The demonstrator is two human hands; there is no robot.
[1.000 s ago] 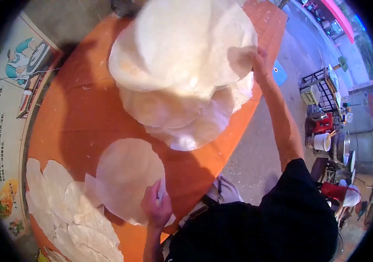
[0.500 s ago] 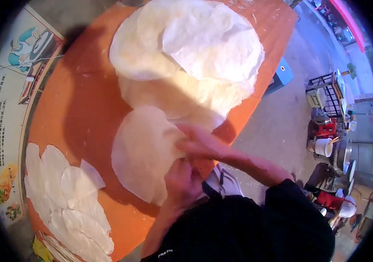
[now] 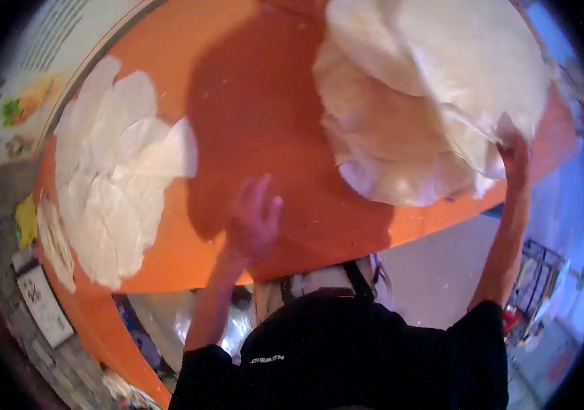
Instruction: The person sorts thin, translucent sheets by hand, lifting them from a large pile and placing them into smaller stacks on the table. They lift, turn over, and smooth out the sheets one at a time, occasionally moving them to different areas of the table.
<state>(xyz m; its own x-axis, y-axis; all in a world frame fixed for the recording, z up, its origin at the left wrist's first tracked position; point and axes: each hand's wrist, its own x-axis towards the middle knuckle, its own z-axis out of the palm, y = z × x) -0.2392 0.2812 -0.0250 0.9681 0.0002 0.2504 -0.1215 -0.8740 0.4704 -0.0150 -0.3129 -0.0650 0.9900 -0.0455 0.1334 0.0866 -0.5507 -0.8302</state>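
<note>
Large, thin, round pale pancakes (image 3: 401, 137) lie in an overlapping pile at the right of the orange table. At the near right edge of this pile, my right hand (image 3: 512, 140) pinches the rim of a big pale pancake (image 3: 483, 61), which covers part of the others. My left hand (image 3: 256, 215) hovers over the bare tabletop, fingers apart and blurred, holding nothing. To its left, folded pale pancakes (image 3: 121, 171) lie in a flat, overlapping group, apart from the hand.
The orange table (image 3: 271, 116) curves across the view, its near edge just before my body. A printed poster board (image 3: 39, 68) borders it at upper left. A yellow item (image 3: 26, 220) sits by the left edge, and a black rack (image 3: 538, 273) stands beyond at right.
The view has turned, with the pile now farther right. My hands, formerly close together over a single pancake, have separated: the right has gone to the pile, the left is empty.
</note>
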